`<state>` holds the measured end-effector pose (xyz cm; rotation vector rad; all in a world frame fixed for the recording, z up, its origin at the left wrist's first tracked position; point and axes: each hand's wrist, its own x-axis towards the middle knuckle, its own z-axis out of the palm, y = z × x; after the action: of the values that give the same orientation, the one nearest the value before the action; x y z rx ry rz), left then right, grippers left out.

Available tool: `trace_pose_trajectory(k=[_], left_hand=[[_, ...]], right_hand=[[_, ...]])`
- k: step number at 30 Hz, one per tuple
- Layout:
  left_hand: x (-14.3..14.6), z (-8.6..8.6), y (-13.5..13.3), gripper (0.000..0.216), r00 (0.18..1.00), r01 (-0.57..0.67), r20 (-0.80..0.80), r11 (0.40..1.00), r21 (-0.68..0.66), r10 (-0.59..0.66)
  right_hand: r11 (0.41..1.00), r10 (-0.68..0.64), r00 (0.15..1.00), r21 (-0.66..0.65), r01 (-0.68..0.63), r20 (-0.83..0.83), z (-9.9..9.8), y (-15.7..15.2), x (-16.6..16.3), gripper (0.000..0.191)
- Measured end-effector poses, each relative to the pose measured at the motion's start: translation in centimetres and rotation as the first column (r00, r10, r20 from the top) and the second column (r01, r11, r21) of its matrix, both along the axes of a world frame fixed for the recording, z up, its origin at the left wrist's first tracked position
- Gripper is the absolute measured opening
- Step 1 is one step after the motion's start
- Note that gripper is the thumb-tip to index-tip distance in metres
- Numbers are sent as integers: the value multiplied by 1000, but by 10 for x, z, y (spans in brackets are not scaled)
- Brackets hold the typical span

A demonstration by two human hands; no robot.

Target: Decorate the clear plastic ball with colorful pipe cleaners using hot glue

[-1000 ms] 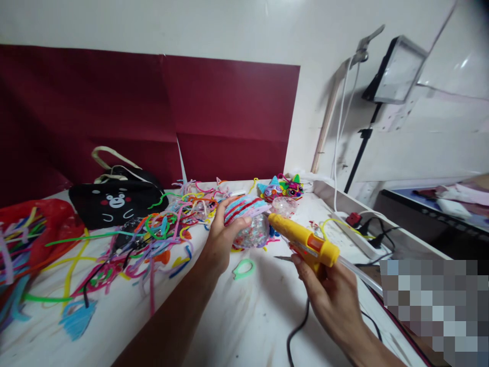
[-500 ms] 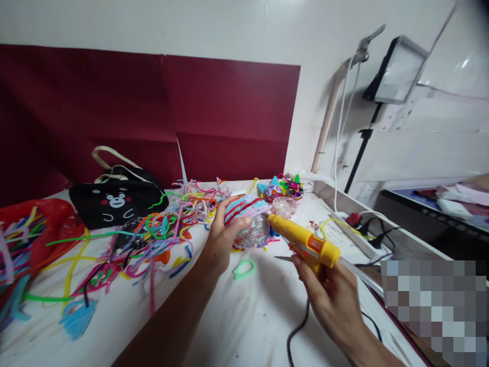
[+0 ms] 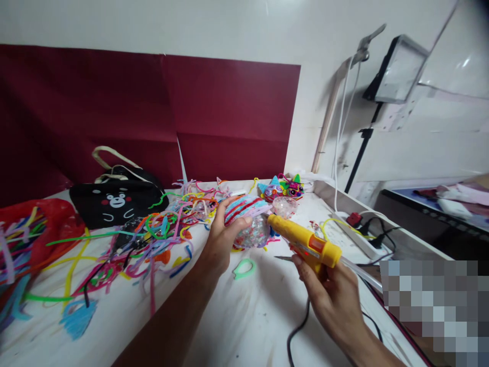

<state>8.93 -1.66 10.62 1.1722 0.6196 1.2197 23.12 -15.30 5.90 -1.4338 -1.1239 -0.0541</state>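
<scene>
My left hand is closed around a rounded piece covered in striped pipe cleaners, in light blue, dark red and lilac. My right hand grips a yellow hot glue gun with a clear glue stick out of its back. The nozzle is at the right edge of the striped piece; whether they touch I cannot tell. Just below that piece is a clear ball with coloured specks. A thin pointed metal tip shows beside my right thumb. A mint-green pipe cleaner loop lies in front.
Tangled pipe cleaners cover the table's left side, near a red bag and a black bag. Two colourful cat-eared pieces and another clear ball lie behind. A power strip runs along the right; a black cord trails forward.
Both hands stay almost still, with the glue gun at the same edge of the striped piece. A small red spot now shows on the gun's side.
</scene>
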Motion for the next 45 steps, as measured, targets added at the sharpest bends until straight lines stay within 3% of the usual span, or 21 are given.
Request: trace_pose_trajectory(k=[11, 18, 25, 29, 32, 36, 41, 45], left_hand=[[1, -1, 0, 65, 1000, -6, -13, 1000, -13, 6], [0, 0, 1, 63, 1000, -9, -7, 1000, -10, 9], [0, 2, 0, 65, 1000, -2, -10, 1000, -19, 2], [-4, 0, 5, 65, 998, -48, -29, 999, 15, 49], [-8, 0, 11, 65, 995, -93, -19, 993, 73, 95], [-11, 0, 15, 64, 992, -119, -12, 985, 125, 122], [-9, -1, 12, 59, 994, -99, -39, 982, 164, 106], [-8, -1, 8, 60, 994, -56, -88, 987, 153, 70]], right_hand=[[1000, 3, 1000, 15, -3, 5, 4, 0, -3, 27], [1000, 3, 996, -16, -4, -95, -4, 1, 4, 28], [998, 14, 955, -57, -32, -295, 1, 0, 7, 40], [975, 145, 863, -81, -209, -483, 13, -5, 17, 46], [886, 228, 780, -208, -414, -582, 19, -12, 27, 48], [702, 269, 727, -388, -597, -631, 15, -18, 33, 52], [442, 292, 662, -516, -734, -690, -7, -16, 29, 51], [314, 325, 644, -563, -764, -693, -27, -14, 30, 44]])
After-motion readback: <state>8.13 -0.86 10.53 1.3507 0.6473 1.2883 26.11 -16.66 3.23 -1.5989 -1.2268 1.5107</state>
